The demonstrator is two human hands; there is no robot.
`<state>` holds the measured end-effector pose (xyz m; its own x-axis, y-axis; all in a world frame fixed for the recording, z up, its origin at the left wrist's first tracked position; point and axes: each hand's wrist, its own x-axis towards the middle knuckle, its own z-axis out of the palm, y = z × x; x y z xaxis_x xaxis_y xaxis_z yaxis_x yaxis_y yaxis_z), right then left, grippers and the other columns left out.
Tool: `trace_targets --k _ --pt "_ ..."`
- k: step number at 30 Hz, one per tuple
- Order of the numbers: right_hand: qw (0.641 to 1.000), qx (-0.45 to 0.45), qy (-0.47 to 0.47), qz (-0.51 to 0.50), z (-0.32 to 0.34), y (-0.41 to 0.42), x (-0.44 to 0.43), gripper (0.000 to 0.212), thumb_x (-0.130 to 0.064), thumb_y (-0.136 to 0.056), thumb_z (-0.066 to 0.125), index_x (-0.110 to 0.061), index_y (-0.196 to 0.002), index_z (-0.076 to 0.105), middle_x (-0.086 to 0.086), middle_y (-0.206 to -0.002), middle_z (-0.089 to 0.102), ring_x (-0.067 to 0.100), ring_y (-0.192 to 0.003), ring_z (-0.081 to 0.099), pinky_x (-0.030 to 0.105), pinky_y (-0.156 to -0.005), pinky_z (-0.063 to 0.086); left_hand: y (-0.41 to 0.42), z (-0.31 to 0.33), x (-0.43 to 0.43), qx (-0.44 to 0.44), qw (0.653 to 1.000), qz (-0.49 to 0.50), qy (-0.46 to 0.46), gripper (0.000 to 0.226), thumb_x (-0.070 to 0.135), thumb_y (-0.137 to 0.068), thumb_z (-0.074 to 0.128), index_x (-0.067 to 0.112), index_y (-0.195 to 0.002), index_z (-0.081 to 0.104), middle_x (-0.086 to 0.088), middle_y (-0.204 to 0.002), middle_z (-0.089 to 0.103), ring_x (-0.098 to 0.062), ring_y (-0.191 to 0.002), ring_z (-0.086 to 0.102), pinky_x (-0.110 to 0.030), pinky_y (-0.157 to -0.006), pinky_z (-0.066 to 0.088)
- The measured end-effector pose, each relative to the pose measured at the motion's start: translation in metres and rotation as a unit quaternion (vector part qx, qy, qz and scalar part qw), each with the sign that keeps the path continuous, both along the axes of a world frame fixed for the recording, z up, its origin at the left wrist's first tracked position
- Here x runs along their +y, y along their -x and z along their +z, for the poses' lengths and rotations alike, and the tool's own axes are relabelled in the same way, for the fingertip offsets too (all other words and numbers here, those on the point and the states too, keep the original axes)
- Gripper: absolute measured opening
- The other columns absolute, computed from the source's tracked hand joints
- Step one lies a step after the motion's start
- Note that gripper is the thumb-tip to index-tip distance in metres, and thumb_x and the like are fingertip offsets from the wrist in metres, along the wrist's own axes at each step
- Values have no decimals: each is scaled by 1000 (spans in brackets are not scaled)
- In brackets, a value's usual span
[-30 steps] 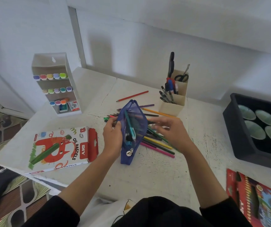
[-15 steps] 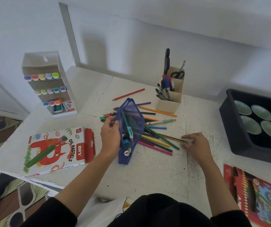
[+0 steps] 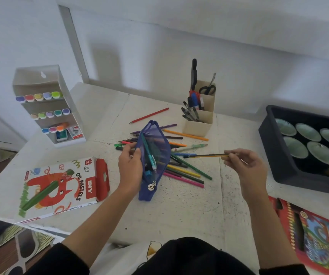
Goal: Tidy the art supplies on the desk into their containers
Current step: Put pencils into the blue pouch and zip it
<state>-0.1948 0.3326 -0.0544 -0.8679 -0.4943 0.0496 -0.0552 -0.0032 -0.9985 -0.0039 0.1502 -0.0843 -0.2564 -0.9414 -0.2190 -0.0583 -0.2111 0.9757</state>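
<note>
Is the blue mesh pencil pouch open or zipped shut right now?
Open: the left hand holds the blue mesh pencil pouch with its mouth spread; a teal pen shows inside.

the left grip (image 3: 130,167) holds the pouch (image 3: 155,153) on the tabletop (image 3: 179,213), pens inside it. the right grip (image 3: 248,165) is well to its right, its pencil (image 3: 205,155) pointing towards the pouch. loose pencils (image 3: 185,173) lie between the two grips and behind the pouch, the pen holder (image 3: 198,127) farther behind. left of the left grip lies the pastel box (image 3: 60,187), the marker rack (image 3: 48,108) behind that. right of the right grip sits the tray (image 3: 276,153); a flat box (image 3: 318,241) lies nearer the person.
</note>
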Motion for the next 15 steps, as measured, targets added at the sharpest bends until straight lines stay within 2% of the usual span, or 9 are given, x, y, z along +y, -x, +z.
trace_targets --k 3,7,9,12,14,15 --pt "997 -12 81 13 12 -11 -6 18 2 -87 57 8 -105 59 13 -93 70 23 -82 70 25 -74 57 0 0 0 1 1000 2 -1 13 19 -101 42 21 -108 52 0 -99 59 -12 -89 62 -17 -60 49" --pt "985 -63 156 37 20 -33 -23 14 -6 -85 56 -1 -98 60 7 -87 71 19 -78 68 24 -73 57 -2 0 0 1 1000 2 -3 14 20 -101 42 20 -110 53 -4 -104 59 -16 -94 62 -22 -66 52" --pt "984 -56 149 75 21 -46 -33 14 -3 -83 57 0 -96 61 8 -86 71 21 -76 69 25 -72 57 -2 2 0 5 1000 4 -5 14 19 -101 42 20 -110 53 -3 -103 59 -15 -93 62 -20 -64 51" --pt "981 32 91 168 19 -65 -48 15 6 -82 61 -2 -93 67 8 -89 73 23 -80 71 28 -74 57 -4 4 1 5 1000 9 -12 16 20 -101 41 19 -112 53 -2 -103 59 -12 -87 62 -14 -55 49" --pt "957 137 32 253 16 -73 -59 20 9 -80 65 -4 -94 71 4 -97 73 15 -90 70 23 -80 55 -5 3 0 4 1000 17 -14 23 19 -101 42 14 -120 53 -4 -108 59 -13 -88 61 -13 -54 49" --pt "933 205 -20 295 12 -76 -64 25 9 -81 65 -5 -100 71 2 -104 71 7 -96 67 18 -83 52 -6 3 0 2 1000 17 -15 25 19 -101 42 12 -123 52 -5 -110 59 -13 -89 61 -13 -55 49"
